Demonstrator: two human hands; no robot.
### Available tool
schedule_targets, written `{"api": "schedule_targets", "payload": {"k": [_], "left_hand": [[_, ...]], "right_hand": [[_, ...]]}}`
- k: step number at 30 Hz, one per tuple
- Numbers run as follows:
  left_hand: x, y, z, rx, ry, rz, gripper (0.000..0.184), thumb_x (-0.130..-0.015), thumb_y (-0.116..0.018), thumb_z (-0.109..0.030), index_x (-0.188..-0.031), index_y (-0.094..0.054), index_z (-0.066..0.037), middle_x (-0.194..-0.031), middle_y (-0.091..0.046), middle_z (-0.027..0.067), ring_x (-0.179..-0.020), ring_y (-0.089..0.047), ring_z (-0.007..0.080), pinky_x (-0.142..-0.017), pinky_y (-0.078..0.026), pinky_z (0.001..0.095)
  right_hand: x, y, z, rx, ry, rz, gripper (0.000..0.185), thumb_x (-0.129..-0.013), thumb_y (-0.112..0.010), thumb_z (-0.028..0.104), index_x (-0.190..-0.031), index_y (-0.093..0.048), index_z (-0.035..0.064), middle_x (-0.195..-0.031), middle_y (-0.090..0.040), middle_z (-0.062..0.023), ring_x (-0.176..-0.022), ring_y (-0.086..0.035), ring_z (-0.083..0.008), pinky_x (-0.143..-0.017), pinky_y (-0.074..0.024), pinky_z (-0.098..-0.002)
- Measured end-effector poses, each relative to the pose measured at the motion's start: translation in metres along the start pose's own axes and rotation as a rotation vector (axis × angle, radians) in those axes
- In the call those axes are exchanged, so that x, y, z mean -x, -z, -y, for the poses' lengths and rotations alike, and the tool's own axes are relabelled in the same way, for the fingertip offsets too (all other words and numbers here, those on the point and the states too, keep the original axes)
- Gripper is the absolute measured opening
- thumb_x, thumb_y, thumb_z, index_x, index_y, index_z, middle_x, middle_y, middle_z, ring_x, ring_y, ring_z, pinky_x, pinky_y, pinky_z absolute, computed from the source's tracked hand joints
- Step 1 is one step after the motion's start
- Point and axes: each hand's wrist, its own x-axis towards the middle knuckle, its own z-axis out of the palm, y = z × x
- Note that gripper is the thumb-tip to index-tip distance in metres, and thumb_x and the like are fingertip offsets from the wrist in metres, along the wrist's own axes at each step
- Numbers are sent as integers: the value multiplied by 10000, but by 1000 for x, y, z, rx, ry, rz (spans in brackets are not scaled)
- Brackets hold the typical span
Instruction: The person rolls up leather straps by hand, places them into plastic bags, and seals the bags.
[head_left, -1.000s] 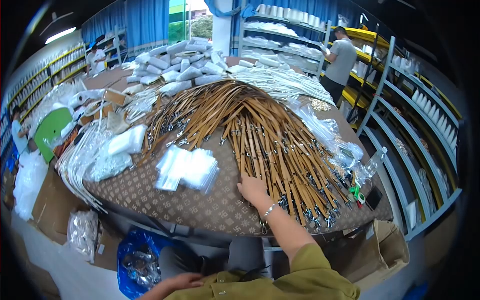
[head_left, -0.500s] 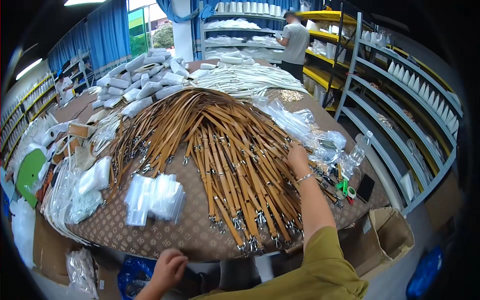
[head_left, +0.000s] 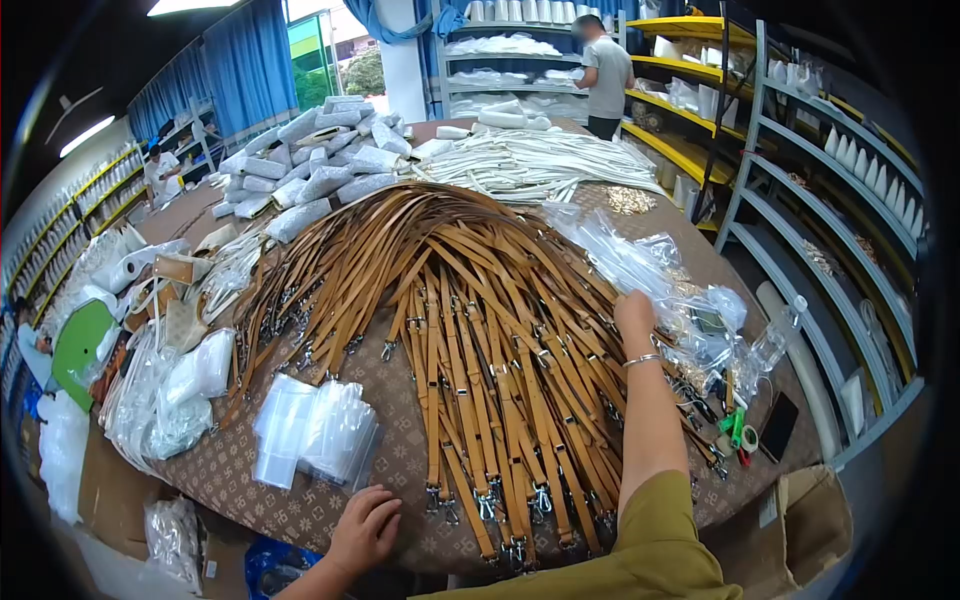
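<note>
A large heap of brown leather straps (head_left: 510,350) with metal snap hooks covers the middle of the patterned table (head_left: 230,470). At the heap's right edge, beside clear plastic bags (head_left: 625,255), is my right hand (head_left: 634,316). Its fingers are closed and point away from me, and what they hold is hidden. My left hand (head_left: 365,530) rests at the table's near edge, fingers loosely extended, with nothing in it. Just beyond it lies a stack of clear plastic sleeves (head_left: 315,430), left of the strap ends.
Wrapped rolls (head_left: 325,180) and white straps (head_left: 530,160) are piled farther back. A bottle (head_left: 780,335), tape roll (head_left: 748,437) and black phone (head_left: 778,427) lie to the right. A cardboard box (head_left: 815,520) stands below. One person (head_left: 605,80) stands by the shelves.
My left hand has moved forward onto the table's near edge. My right hand stays at the right side of the strap heap. The whole view has shifted, with things appearing farther right.
</note>
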Motion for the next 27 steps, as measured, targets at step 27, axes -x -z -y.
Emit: {"api": "schedule_targets", "payload": {"k": [27], "left_hand": [[49, 46, -106, 859, 308, 481, 447, -900, -478, -108, -1316, -334, -28, -941, -534, 68, -818, -530, 139, -743, -439, 258]], "right_hand": [[339, 156, 38, -1743, -529, 1263, 397, -935, -478, 313, -1041, -479, -69, -1040, -553, -143, -851, -598, -225, -750, -506, -290]]}}
